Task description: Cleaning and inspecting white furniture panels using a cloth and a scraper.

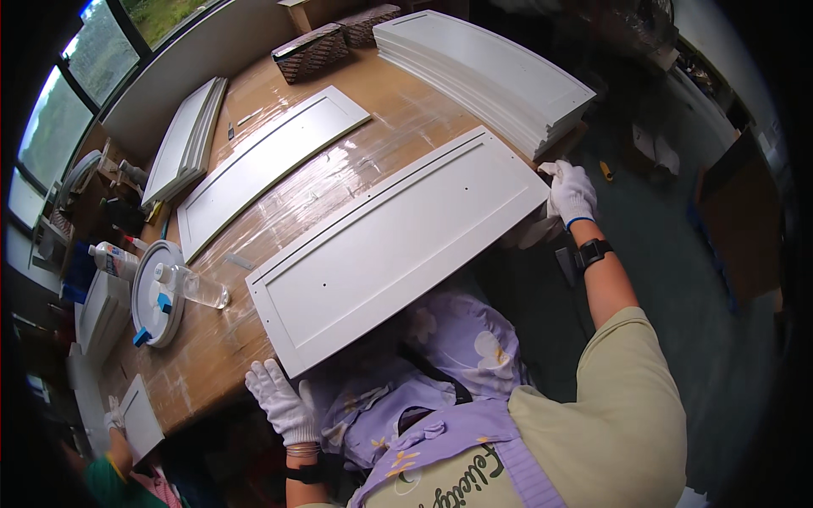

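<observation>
A long white framed panel (398, 245) lies flat on the wooden table (212, 347), running from near me up to the right. My left hand (279, 398), in a white glove, touches its near corner at the table's edge. My right hand (572, 193), also gloved, grips the far right corner of the same panel. I wear a watch on the right wrist.
A second white panel (267, 165) lies further left, a thin stack (182, 140) beyond it, and a tall stack of panels (487, 72) at the back right. A round white lid (157, 292), a clear bottle (199, 288) and a glue bottle (114, 258) sit left. Another person's gloved hand (114, 419) holds a small panel lower left.
</observation>
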The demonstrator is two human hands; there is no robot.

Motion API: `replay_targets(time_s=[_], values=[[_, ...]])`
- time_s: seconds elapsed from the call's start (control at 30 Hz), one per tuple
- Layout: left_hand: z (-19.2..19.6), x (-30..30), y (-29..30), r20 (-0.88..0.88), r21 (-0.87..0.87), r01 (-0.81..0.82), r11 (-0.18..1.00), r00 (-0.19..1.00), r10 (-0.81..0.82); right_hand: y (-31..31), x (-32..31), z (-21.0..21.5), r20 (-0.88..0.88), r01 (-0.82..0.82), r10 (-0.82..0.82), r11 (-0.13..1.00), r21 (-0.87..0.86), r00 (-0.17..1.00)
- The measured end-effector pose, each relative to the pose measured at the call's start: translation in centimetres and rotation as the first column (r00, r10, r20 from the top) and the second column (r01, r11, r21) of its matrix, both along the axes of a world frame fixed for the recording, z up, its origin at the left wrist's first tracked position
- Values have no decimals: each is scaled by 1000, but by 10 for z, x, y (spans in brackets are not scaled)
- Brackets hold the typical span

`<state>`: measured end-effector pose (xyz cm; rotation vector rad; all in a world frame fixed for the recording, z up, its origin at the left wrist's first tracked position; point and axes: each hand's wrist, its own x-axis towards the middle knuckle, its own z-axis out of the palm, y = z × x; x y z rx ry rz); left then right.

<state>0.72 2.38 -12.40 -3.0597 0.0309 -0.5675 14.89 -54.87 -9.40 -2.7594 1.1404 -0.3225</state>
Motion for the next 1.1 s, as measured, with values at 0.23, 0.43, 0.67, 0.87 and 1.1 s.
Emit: replay_targets(time_s=[0.23,0.43,0.67,0.87,1.1], values=[[5,61,-44,10,28,428,904,904,-428,-83,-59,-79,489,-412,-278,294,863,827],[92,72,-23,148,40,498,866,855,-498,-39,-50,37,527,-612,-317,-310,728,788],[191,91,-18,-120,-96,380,920,913,-390,225,-8,157,899,-998,435,-6,69,60],[180,118,-34,-61,-261,308,915,940,-334,380,12,166,627,-966,736,-154,-209,-253],[172,133,-4,52,-107,251,962,968,-247,264,102,136,724,-999,688,9,52,44]])
